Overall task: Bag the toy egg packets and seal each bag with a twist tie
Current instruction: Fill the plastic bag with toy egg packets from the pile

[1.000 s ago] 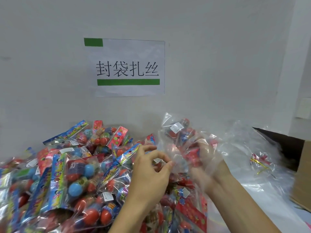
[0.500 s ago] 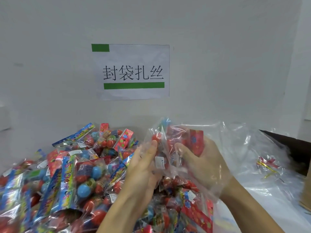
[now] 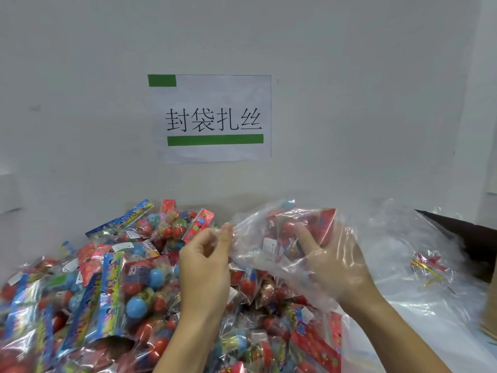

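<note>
White wall ahead carries a paper sign (image 3: 213, 118) with black characters and green bars. Below it, the desk (image 3: 430, 332) holds a heap of toy egg packets (image 3: 113, 278) on my left and centre, each showing red and blue eggs behind printed header cards.

My left hand (image 3: 204, 267) is raised above the heap; its grip pinches the edge of a clear plastic bag (image 3: 271, 224) between thumb and fingertips at the bag's left side. My right hand (image 3: 330, 267) sits inside that bag, visible through the film, fingers curled around one toy egg packet (image 3: 279, 246) with a red header card and a white label. The bag and its packet are held in the air, just above the heap.

To my right, loose clear bags (image 3: 403, 238) lie on the desk, with gold twist ties (image 3: 427, 270) among them. A dark cardboard box (image 3: 462, 238) stands at the far right edge
</note>
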Demonstrator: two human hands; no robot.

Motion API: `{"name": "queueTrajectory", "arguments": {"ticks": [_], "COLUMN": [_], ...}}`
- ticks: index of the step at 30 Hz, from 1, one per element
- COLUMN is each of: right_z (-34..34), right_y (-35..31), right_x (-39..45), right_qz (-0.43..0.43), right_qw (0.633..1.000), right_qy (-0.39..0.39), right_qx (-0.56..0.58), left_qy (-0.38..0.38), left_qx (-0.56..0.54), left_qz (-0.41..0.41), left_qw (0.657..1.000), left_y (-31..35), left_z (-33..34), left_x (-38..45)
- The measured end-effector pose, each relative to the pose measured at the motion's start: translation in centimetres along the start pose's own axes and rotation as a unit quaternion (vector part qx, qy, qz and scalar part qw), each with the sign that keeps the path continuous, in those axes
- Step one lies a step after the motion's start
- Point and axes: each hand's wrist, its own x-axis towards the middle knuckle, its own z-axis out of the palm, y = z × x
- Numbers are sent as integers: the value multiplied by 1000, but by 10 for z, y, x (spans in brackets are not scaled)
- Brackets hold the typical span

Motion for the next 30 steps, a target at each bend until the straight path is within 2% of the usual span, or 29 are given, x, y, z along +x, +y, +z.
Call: {"name": "queueTrajectory", "arguments": {"ticks": [2,4,5,7,8,9,10,12,14,16,21,25,30], "right_z": [-1,-4,-6,-9,-8,-6,-4,-2,-2,-5,-24,-41,-44], "right_y": [-5,-8,-8,-7,-7,-6,-5,-2,-7,-13,-50,-69,-78], "right_x": [-2,0,1,2,2,1,0,-1,-6,-10,-21,-32,-42], "right_qz": [-4,-8,10,64,88,108,120,84,36,18,15,-33,-74], "right_qw": [1000,997,993,977,965,955,960,992,997,993,970,956,951], "right_qy": [20,26,14,-34,-64,-87,-89,-62,-45,-41,-141,-111,-74], "right_qx": [22,72,114,201,239,263,238,73,-42,-108,-197,-269,-290], "left_qy": [-7,-30,-80,-200,-236,-247,-237,-190,-140,-106,-101,-77,-97], "left_qx": [70,158,210,328,373,395,390,341,295,289,261,235,212], "left_qz": [12,90,145,225,250,278,303,341,359,372,335,334,289], "left_qw": [997,983,964,895,862,840,837,855,875,875,900,909,928], "left_y": [2,5,7,9,9,9,10,14,18,23,33,43,51], "left_z": [-1,-4,-5,-3,0,3,6,9,9,7,7,6,11], "left_x": [-1,-2,-3,-4,-5,-6,-9,-14,-13,-10,-13,-12,-19]}}
